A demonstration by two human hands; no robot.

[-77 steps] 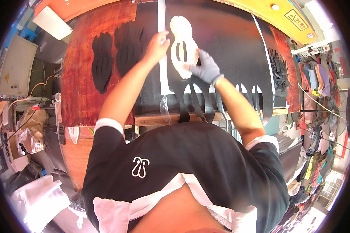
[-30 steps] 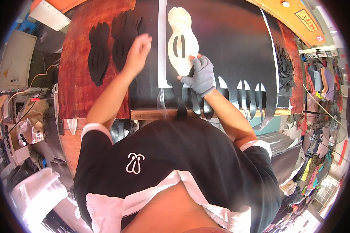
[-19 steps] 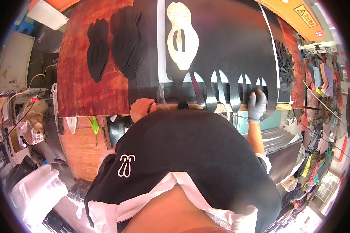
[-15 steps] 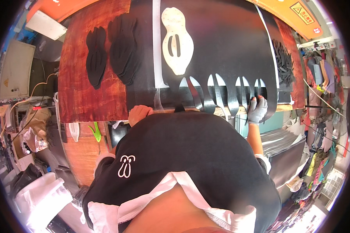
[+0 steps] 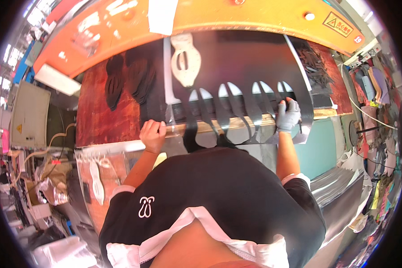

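A black sheet [image 5: 250, 58] lies on the cutting board, its front part cut through with several long pointed openings. The narrow black strips [image 5: 254, 107] between them hang over the board's front edge toward my body. My right hand [image 5: 289, 115], in a grey glove with bare fingertips, is closed on this cut edge at the sheet's right. My bare left hand [image 5: 153, 135] rests at the board's front edge, left of the strips, fingers curled in; what they hold, if anything, is hidden. On the sheet stands a cream shoe-upper-shaped cutting die [image 5: 190, 69] with two slots.
An orange press beam [image 5: 210, 18] spans the far side, close above the die's far end. Stacked black cut pieces [image 5: 140, 80] lie on the reddish board [image 5: 94, 120] at left; black scraps [image 5: 315, 67] heap at far right. A pale die-shaped piece [image 5: 96, 183] lies lower left.
My view has shifted, showing more of the orange beam. The cut strips hang farther over the front edge toward me. My left forearm now shows; my right hand stays on the sheet.
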